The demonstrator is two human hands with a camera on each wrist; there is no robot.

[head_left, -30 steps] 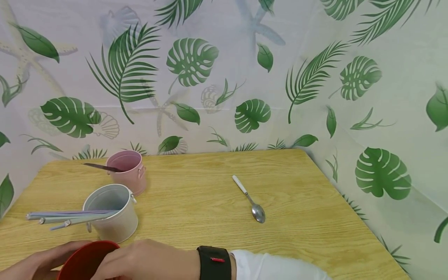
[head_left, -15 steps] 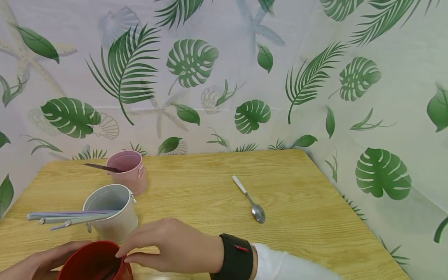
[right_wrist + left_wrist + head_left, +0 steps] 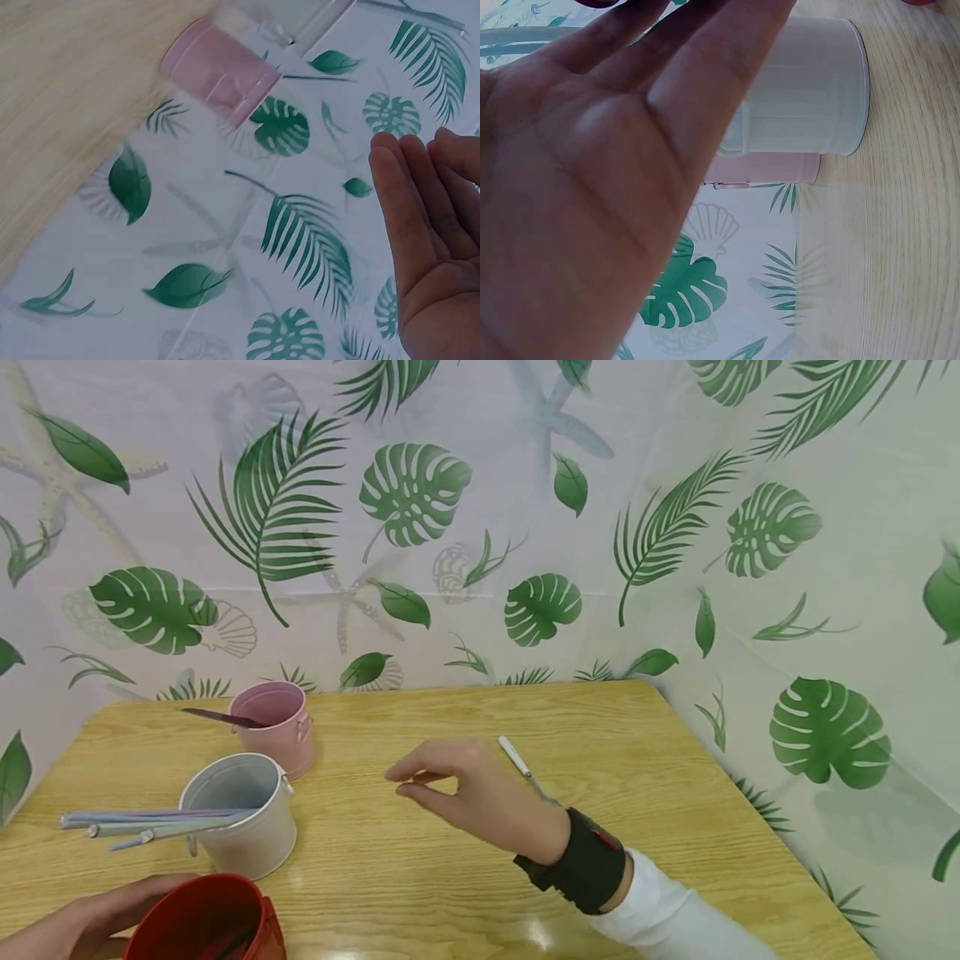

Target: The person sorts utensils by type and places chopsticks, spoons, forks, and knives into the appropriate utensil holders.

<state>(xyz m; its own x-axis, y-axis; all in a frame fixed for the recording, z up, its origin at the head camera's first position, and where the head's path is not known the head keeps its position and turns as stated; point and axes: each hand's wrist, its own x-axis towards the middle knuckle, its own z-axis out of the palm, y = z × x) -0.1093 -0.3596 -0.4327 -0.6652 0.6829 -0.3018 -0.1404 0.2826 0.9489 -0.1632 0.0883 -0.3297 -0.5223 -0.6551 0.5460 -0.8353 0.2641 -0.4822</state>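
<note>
At the lower left of the head view my left hand (image 3: 112, 910) holds the outer side of a small red bucket (image 3: 272, 935). A dark slim thing (image 3: 238, 941) lies inside it, its kind unclear. In the left wrist view the left hand (image 3: 592, 165) reaches toward the top edge, its fingertips cut off. My right hand (image 3: 480, 793) is raised over the middle of the table, holding nothing, thumb near the fingers. Behind it lies a white-handled spoon (image 3: 513, 754), its bowl hidden. The right wrist view shows the right hand (image 3: 435, 240) with fairly straight fingers.
Beyond the red bucket stands a white bucket (image 3: 258, 843) with several pastel sticks (image 3: 150, 821) leaning out leftward. Behind it, a pink bucket (image 3: 288, 747) holds a dark blade-like piece (image 3: 217, 717). A leaf-printed cloth (image 3: 480, 518) hangs behind the wooden table (image 3: 375, 893).
My right hand has come out of the red bucket, let go of its rim and moved right and up, now covering the spoon's bowl. The left hand and bucket stay in place.
</note>
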